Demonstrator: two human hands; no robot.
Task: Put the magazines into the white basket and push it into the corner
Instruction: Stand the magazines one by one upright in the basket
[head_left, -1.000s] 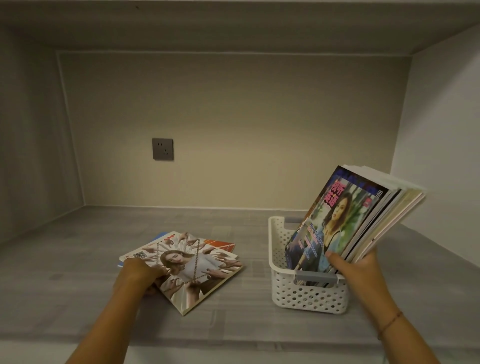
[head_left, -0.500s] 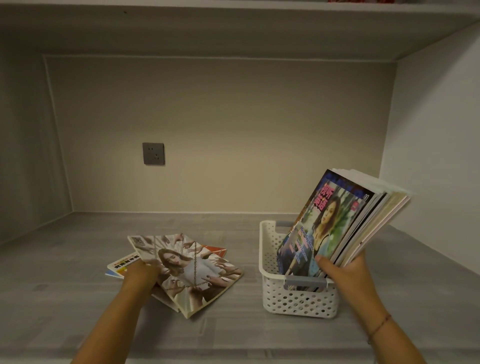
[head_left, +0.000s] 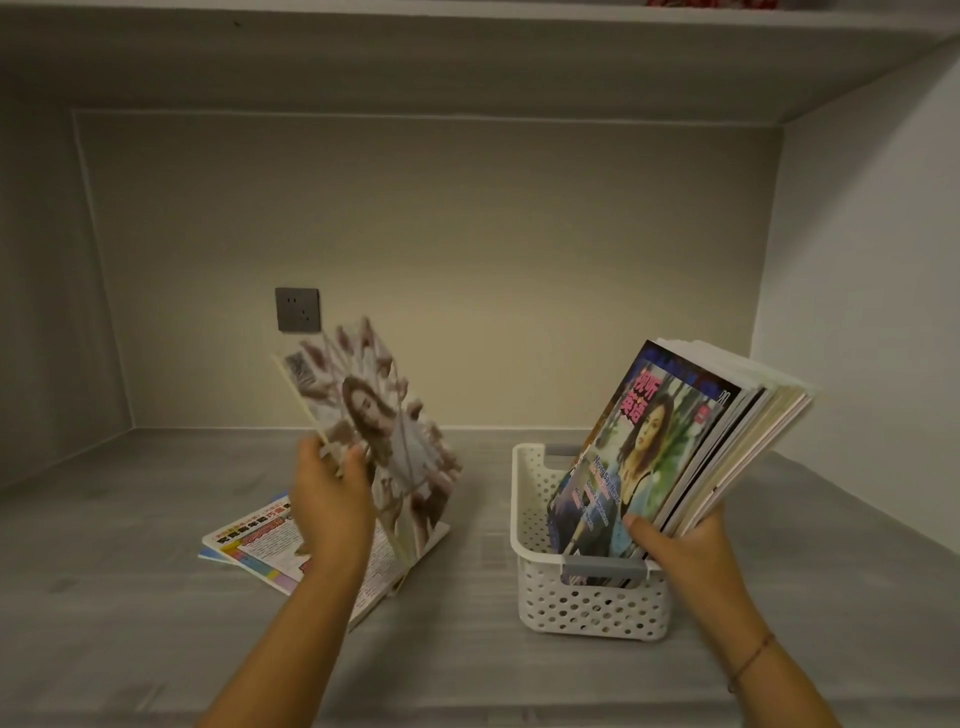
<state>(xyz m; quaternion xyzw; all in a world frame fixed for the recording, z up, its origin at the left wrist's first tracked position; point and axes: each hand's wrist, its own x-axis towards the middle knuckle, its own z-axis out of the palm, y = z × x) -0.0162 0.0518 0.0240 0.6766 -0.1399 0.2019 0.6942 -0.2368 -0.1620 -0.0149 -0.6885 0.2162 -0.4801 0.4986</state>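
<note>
A white perforated basket with grey handles stands on the grey shelf, right of centre. Several magazines stand in it, leaning to the right, and my right hand grips their lower edge at the basket's near rim. My left hand holds one pale magazine with a woman on its cover, lifted upright above the shelf left of the basket. Under it, a couple more magazines lie flat on the shelf, partly hidden by my left arm.
The shelf is a deep alcove with a back wall, side walls and a board overhead. A grey wall socket sits on the back wall. The right back corner lies behind the basket.
My left hand has picked the top magazine off the flat pile and raised it upright. The right hand still holds the magazines in the basket.
</note>
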